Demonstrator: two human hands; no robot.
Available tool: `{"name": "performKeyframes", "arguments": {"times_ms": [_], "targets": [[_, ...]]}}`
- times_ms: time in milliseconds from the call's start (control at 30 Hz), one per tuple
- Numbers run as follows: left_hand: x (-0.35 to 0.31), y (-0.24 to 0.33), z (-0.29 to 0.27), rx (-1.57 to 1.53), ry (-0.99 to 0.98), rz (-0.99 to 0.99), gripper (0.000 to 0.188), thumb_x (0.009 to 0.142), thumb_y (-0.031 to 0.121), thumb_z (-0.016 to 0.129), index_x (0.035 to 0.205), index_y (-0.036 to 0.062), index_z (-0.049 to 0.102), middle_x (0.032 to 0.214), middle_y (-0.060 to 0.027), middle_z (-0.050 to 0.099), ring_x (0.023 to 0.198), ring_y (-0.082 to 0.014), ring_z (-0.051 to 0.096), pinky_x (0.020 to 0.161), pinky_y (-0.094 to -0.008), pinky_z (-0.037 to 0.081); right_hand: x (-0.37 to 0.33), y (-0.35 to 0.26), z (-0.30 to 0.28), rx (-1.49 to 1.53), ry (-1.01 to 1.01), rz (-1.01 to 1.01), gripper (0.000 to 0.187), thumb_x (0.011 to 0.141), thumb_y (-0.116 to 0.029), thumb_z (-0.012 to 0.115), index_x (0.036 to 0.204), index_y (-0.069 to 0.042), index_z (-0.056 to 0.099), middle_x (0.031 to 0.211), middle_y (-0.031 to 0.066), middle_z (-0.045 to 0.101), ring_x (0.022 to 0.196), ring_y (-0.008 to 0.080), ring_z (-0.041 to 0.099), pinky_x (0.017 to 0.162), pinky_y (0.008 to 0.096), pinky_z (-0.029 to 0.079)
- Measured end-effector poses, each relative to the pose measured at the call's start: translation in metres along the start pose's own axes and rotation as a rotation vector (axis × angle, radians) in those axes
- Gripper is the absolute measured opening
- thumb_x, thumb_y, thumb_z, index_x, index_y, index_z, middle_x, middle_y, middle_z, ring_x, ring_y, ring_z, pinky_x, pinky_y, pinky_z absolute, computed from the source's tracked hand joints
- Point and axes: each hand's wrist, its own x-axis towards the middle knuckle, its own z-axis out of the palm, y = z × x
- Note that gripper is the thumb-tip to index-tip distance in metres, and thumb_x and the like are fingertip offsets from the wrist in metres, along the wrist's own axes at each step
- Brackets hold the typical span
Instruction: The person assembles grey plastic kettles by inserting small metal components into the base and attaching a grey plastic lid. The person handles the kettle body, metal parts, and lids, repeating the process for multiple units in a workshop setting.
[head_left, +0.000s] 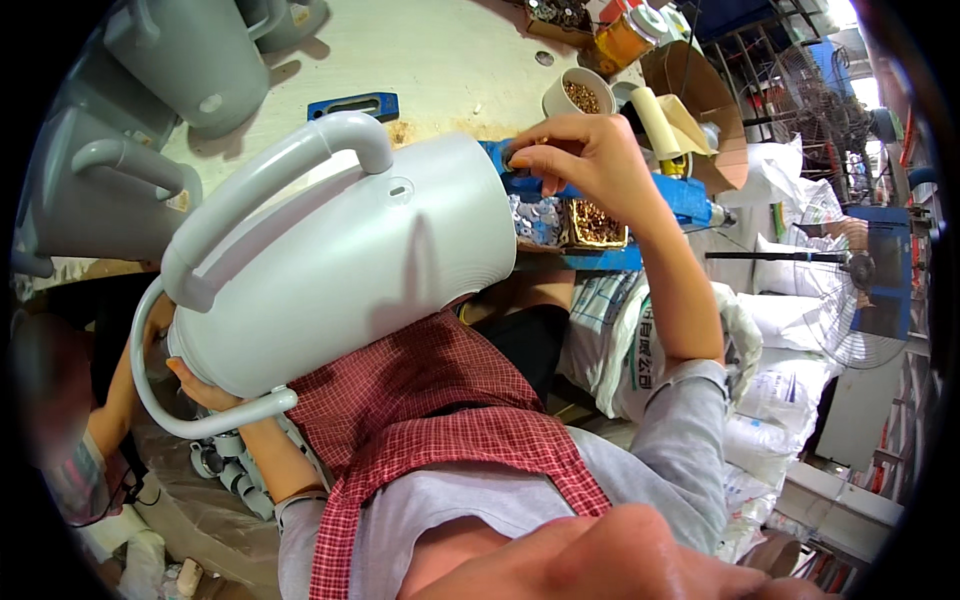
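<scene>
A large light grey plastic jug lies tilted across the front of me, its base end towards the right. One thick handle arches over its upper side, and a thinner curved handle hangs at its left end. My left hand holds the jug from below at that left end; part of the hand is hidden behind it. Beyond the jug's base, my right hand is pinched over a blue fixture on the bench. Whatever lies between its fingertips is too small to name.
Several grey jugs stand at the left on the bench. Trays of small brass-coloured parts and grey pieces sit beside the fixture. A blue-framed tool lies behind. Another person's arm is at the left; white sacks are stacked right.
</scene>
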Motion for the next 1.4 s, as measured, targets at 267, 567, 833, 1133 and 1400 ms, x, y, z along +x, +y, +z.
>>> {"name": "performKeyframes", "arguments": {"times_ms": [267, 567, 833, 1133, 1400], "targets": [[0.010, -0.004, -0.054, -0.523, -0.473, -0.180, 0.067, 0.100, 0.053, 0.030, 0.136, -0.0013, 0.046, 0.136, -0.0163, 0.051, 0.120, -0.0282, 0.054, 0.101, -0.0405, 0.045, -0.093, 0.101, 0.040, -0.254, 0.200, -0.173, 0.019, 0.080, -0.003, 0.068, 0.099, -0.006, 0.070, 0.091, 0.0065, 0.069, 0.078, 0.0170, 0.067, 0.069, 0.0281, 0.054], [-0.010, 0.014, 0.000, -0.144, -0.036, -0.090, 0.065, 0.101, 0.051, 0.031, 0.130, -0.0036, 0.051, 0.125, -0.0162, 0.059, 0.110, -0.0262, 0.061, 0.091, -0.0369, 0.051, -0.084, 0.131, 0.058, -0.765, -0.003, -0.197, 0.017, 0.077, -0.014, 0.061, 0.090, -0.014, 0.071, 0.094, 0.0021, 0.066, 0.094, 0.0214, 0.063, 0.086, 0.0369, 0.050], [-0.001, 0.004, -0.004, -0.143, -0.081, -0.131, 0.064, 0.101, 0.052, 0.033, 0.129, -0.0028, 0.050, 0.124, -0.0157, 0.058, 0.110, -0.0263, 0.059, 0.092, -0.0374, 0.050, -0.086, 0.138, 0.061, -0.708, 0.115, -0.208, 0.015, 0.073, -0.008, 0.068, 0.088, -0.010, 0.069, 0.096, 0.0044, 0.067, 0.085, 0.0238, 0.066, 0.077, 0.0361, 0.052], [0.018, -0.020, -0.026, -0.288, -0.160, -0.203, 0.064, 0.100, 0.052, 0.034, 0.136, 0.0004, 0.047, 0.133, -0.0144, 0.054, 0.116, -0.0271, 0.057, 0.097, -0.0405, 0.049, -0.080, 0.055, 0.027, -0.438, 0.424, -0.365, 0.018, 0.073, 0.001, 0.075, 0.090, -0.004, 0.072, 0.091, 0.0101, 0.070, 0.078, 0.0234, 0.069, 0.067, 0.0309, 0.054], [0.014, -0.017, 0.005, -0.179, -0.123, -0.091, 0.064, 0.101, 0.049, 0.035, 0.122, -0.0076, 0.056, 0.116, -0.0180, 0.063, 0.103, -0.0238, 0.064, 0.086, -0.0343, 0.054, -0.015, 0.017, 0.021, -0.600, 0.689, -0.701, 0.026, 0.067, 0.005, 0.075, 0.091, -0.002, 0.072, 0.091, 0.0095, 0.070, 0.071, 0.0223, 0.067, 0.060, 0.0288, 0.054]]}}
